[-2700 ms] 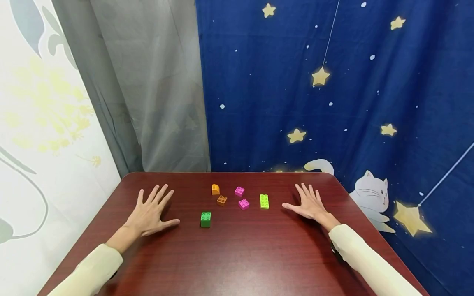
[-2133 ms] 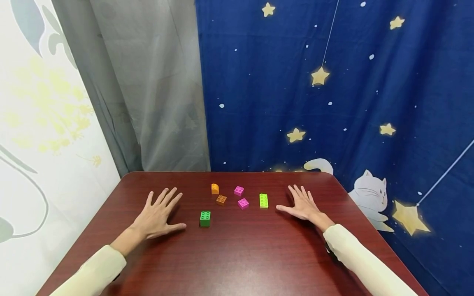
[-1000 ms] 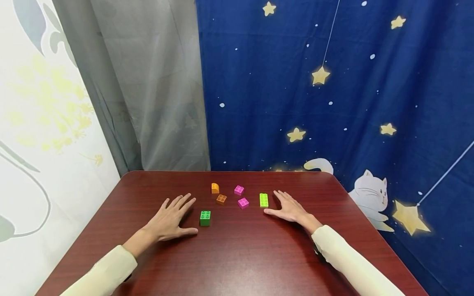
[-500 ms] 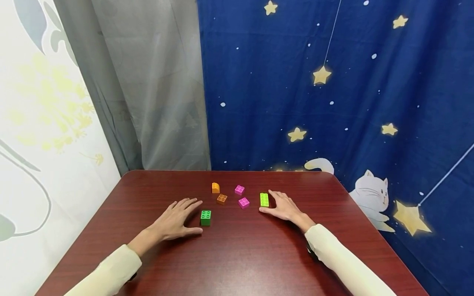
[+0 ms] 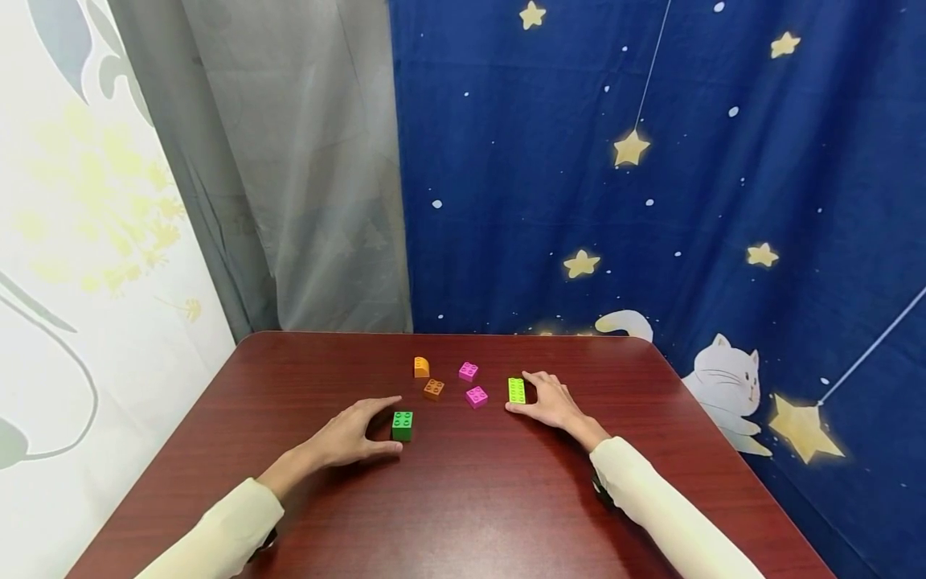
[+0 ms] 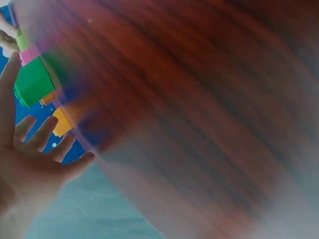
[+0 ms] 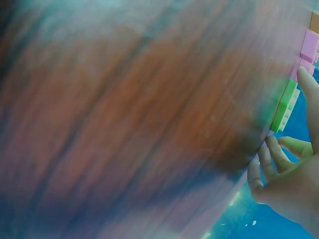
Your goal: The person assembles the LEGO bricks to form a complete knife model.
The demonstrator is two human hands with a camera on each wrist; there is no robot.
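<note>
My left hand is beside the green toy brick, thumb on its near side and fingers toward its far side. In the left wrist view the fingers are spread and a gap shows between them and the green brick. My right hand is at the right of the long lime brick, its thumb near the front end and a fingertip beyond the far end. The right wrist view shows the lime brick between thumb and fingers, not gripped. Both bricks rest on the table, studs up.
Between the hands lie two pink bricks, a brown brick and an orange brick with a curved top. The dark red wooden table ends at curtains, one grey and one blue with stars.
Both hands have moved inward, the left rightward to the green brick, the right leftward to the lime brick. Their spread fingers have drawn closer together. The bricks have stayed in place.
</note>
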